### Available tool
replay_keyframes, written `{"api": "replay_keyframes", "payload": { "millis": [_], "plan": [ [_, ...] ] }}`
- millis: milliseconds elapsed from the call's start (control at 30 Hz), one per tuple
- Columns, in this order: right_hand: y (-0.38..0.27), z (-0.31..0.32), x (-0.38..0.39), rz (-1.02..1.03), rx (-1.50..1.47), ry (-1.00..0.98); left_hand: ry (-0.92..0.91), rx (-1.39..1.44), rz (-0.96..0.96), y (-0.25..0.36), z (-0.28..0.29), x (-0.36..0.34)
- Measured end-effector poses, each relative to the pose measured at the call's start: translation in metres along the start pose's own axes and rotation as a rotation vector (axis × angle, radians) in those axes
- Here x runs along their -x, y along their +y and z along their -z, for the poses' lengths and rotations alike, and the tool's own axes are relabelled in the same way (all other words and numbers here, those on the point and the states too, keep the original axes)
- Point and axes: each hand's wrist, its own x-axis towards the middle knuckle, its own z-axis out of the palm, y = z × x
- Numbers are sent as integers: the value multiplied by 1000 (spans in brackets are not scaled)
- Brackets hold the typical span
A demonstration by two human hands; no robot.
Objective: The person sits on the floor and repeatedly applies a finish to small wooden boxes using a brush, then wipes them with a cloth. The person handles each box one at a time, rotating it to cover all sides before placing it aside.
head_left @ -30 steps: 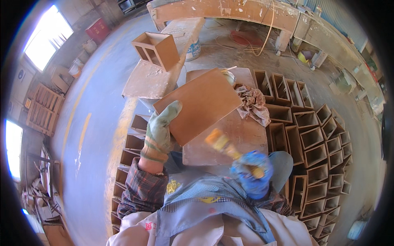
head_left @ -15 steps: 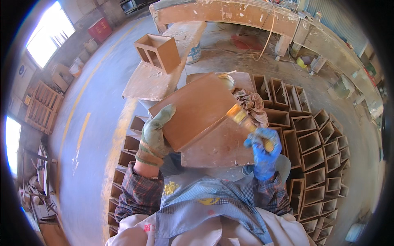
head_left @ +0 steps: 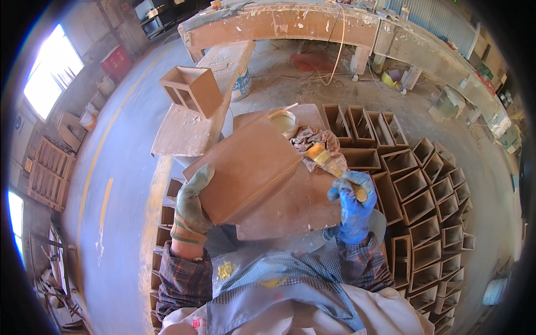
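Note:
My left hand (head_left: 192,195), in a pale grey-green work glove, grips the left end of a brown wooden box (head_left: 245,162). The box is tilted, with a broad flat face up and a long edge facing right. In my blue-gloved right hand (head_left: 354,206) is a paintbrush (head_left: 329,161), its yellowish bristles pointing up and left, just off the box's right corner. Beneath them lies a worn brown board (head_left: 285,209). At its far side stand an open pot (head_left: 283,124) of pale liquid with a stick across it and a crumpled rag (head_left: 312,139).
Many open brown boxes (head_left: 416,204) stand packed on the floor to my right, with more along my left. Ahead left, a two-compartment box (head_left: 192,92) rests on a plank bench (head_left: 184,134). A long stained workbench (head_left: 279,25) crosses the back, with a hose hanging from it.
The whole view has shifted a little. The box is turned so more of its right side face shows. The brush has moved slightly away from the box's edge, over the rag.

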Motion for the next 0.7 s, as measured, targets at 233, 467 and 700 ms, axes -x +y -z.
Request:
{"api": "replay_keyframes", "payload": {
  "millis": [233,467,700],
  "plan": [
    [-2,15,4,36,-13,29,-33,-98,19,11,-13,5],
    [1,45,-15,-121,92,153,-114,-943,-126,-12,-41,1],
    [1,44,-17,-175,152,31,-246,-1794,-356,-59,-47,-19]
  ]
}}
